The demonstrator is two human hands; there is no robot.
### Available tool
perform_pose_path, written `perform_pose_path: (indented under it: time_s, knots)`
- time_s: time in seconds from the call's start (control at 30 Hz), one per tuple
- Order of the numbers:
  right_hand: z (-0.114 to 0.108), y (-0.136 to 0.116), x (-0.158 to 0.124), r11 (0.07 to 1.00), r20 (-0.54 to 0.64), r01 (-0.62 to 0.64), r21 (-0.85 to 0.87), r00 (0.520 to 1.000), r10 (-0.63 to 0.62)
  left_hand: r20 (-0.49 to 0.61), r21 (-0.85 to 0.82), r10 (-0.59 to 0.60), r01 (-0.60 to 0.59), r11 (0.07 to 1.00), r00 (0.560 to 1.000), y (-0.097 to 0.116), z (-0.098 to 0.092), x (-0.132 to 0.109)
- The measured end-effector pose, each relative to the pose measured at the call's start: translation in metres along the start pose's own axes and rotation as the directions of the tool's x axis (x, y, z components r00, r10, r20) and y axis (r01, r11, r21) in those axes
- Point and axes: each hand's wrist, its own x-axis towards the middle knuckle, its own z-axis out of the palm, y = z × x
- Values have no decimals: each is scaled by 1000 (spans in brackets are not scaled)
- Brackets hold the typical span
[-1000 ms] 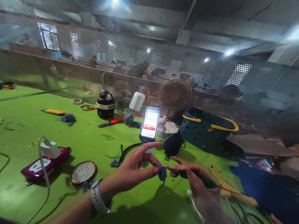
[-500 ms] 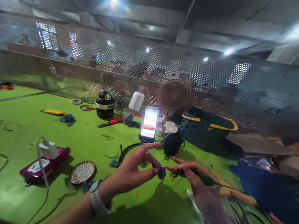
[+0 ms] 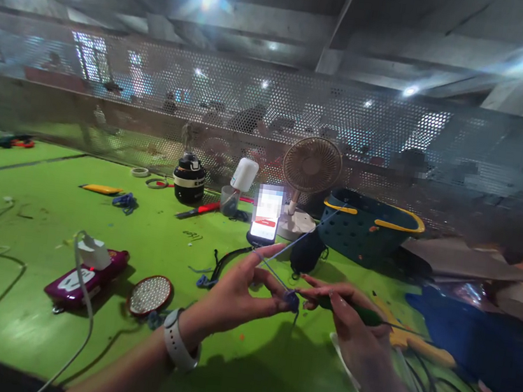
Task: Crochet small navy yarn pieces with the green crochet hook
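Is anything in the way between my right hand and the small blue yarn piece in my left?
Nothing visible is. The green-handled tool in your right hand points at the blue yarn piece your left hand pinches, and the strand slants up toward the basket.

Blue yarn piece point(image 3: 292, 301) — stitches too small to tell, phone screen point(image 3: 265, 230) — partly pixelated

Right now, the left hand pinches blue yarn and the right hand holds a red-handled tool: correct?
The tool is green-handled, not red, in the head view; the left hand does pinch blue yarn, and the right hand holds the tool.
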Motion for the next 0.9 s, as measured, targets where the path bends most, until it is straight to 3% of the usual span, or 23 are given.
perform_pose_path:
  time_s: [0.37,0.47,0.63,0.73,0.9]
  knots:
    - [3,-2,-3,996,-61,32,-87,997,-38,30,-37,18,-17,999,999,-3,-1,-1]
    - [6,-4,-5,973,-69,135,-186,986,-150,25,-93,13,-10,996,1000,-3,-1,-1]
    - [2,0,-4,922,95,330,-205,944,-317,31,-270,-45,52,962,998,-4,-1,0]
    - [-1,1,-1,940,101,315,-129,947,-304,59,-273,-41,55,961,997,-6,-2,1]
    - [-5,-3,1,971,111,205,-123,975,-192,81,-106,18,-10,994,997,-7,-4,0]
